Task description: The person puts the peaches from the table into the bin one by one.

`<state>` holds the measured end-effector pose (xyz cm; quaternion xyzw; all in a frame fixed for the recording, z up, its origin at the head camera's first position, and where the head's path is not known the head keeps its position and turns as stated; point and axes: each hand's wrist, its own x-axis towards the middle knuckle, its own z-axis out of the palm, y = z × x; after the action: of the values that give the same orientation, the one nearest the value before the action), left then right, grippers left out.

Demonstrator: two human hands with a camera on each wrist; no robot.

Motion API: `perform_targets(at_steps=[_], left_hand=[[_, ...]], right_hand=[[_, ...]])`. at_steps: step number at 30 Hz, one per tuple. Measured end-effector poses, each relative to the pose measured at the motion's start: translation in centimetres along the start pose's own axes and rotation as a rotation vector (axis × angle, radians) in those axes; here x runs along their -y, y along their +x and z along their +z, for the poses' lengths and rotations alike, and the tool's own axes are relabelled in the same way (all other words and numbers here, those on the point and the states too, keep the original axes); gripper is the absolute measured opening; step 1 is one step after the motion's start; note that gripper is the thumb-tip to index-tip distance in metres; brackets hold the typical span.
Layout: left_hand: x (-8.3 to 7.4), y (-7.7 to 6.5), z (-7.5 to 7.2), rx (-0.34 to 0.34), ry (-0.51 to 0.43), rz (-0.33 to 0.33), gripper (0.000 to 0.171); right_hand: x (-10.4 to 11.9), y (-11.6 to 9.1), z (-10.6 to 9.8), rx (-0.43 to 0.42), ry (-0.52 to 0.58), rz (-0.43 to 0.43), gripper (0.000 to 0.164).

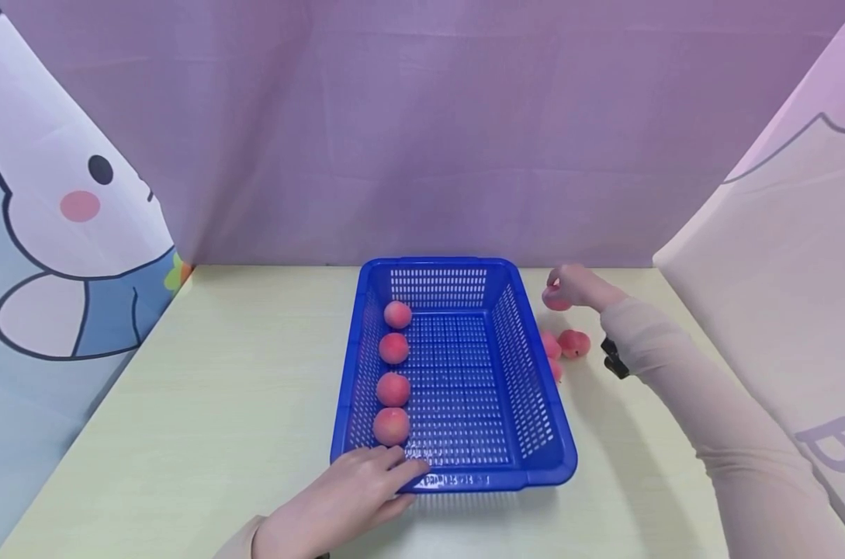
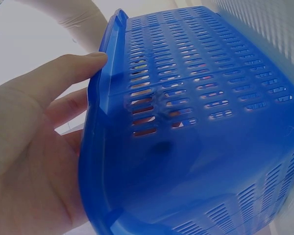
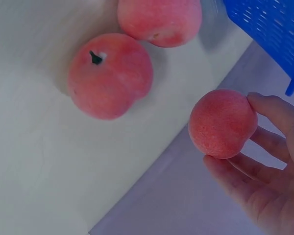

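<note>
My right hand (image 1: 580, 286) pinches a pinkish-red peach (image 3: 222, 123) between thumb and fingertips, right of the basket's far corner. The left hand (image 1: 355, 489) grips the near rim of a blue plastic basket (image 1: 544, 423), thumb on the outside and fingers over the edge. In the left wrist view that thumb lies against the blue rim (image 2: 95, 93). Inside the basket, several peaches (image 1: 393, 389) stand in a column along its left wall. Between the right arm and the basket, more peaches (image 1: 573, 344) lie on the table, some partly hidden by the basket's right rim.
The pale table (image 1: 254, 373) holds everything, and a purple cloth (image 1: 422, 140) rises behind it. Printed cloth panels with cartoon figures (image 1: 80, 194) hang at both sides. One loose peach in the right wrist view shows a dark green stem (image 3: 95, 58).
</note>
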<state>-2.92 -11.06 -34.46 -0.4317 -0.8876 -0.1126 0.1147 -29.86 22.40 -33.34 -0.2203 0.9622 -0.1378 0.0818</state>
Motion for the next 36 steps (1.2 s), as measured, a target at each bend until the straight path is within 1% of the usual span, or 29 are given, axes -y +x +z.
perform_targets(at_steps=[4, 7, 15, 23, 27, 32, 36], left_hand=[[0.0, 0.0, 0.1, -0.024, 0.017, 0.007, 0.025], [-0.1, 0.0, 0.1, -0.029, 0.019, 0.007, 0.026], [-0.1, 0.0, 0.1, -0.046, 0.03, 0.01, 0.026], [-0.1, 0.0, 0.1, -0.031, 0.028, 0.005, 0.026], [-0.1, 0.1, 0.1, -0.034, 0.032, 0.006, 0.026], [-0.1, 0.1, 0.1, -0.042, 0.038, 0.007, 0.026], [-0.1, 0.1, 0.1, -0.034, 0.029, 0.003, 0.026]], right_hand=[[0.2, 0.1, -0.8, -0.013, -0.028, -0.005, 0.026], [0.4, 0.2, -1.5, -0.024, -0.059, -0.009, 0.026], [1.5, 0.5, -3.2, -0.016, -0.053, 0.011, 0.024], [2.6, 1.1, -4.5, -0.04, -0.072, -0.021, 0.023], [3.3, 1.4, -5.0, -0.042, -0.073, -0.033, 0.02], [4.5, 1.8, -5.6, -0.04, -0.091, -0.048, 0.016], [5.6, 2.3, -5.8, -0.03, -0.107, -0.057, 0.016]])
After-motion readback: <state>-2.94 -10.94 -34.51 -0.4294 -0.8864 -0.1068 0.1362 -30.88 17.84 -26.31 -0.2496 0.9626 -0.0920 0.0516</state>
